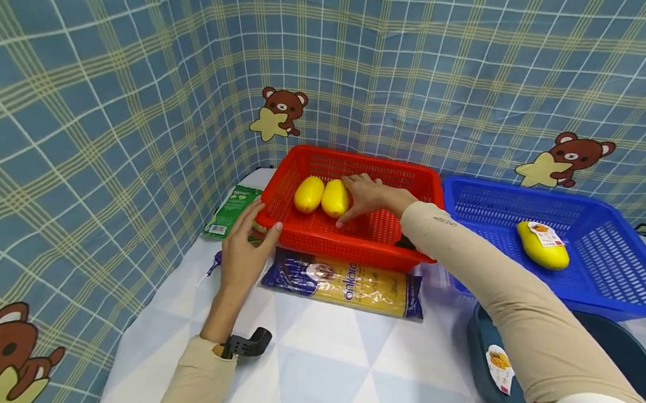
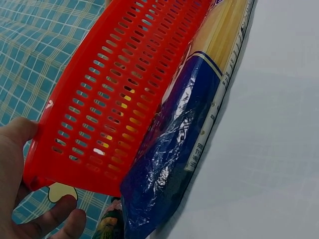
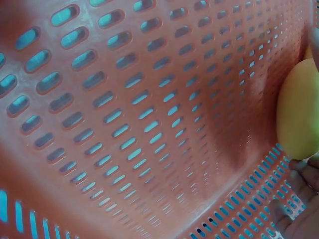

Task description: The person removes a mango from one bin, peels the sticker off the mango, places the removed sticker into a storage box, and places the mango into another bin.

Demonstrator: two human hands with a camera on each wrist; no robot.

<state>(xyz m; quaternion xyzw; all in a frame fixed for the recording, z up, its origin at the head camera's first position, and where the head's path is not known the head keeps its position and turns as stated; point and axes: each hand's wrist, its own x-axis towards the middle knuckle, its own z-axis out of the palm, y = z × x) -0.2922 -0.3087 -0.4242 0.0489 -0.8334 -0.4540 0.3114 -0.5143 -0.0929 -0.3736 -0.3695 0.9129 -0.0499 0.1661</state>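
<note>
A red slotted basket stands mid-table with two yellow oval fruits in it. My right hand reaches in and holds the right fruit, fingers over its top and thumb below; the other fruit lies just left of it. In the right wrist view the held fruit lies against the basket floor, with my fingers under it. My left hand grips the basket's front-left corner, thumb on one side and fingers on the other.
A pasta packet lies against the red basket's front. A green packet lies to its left. A blue basket on the right holds a labelled yellow fruit. A dark tray sits front right. Plaid cloth walls stand close.
</note>
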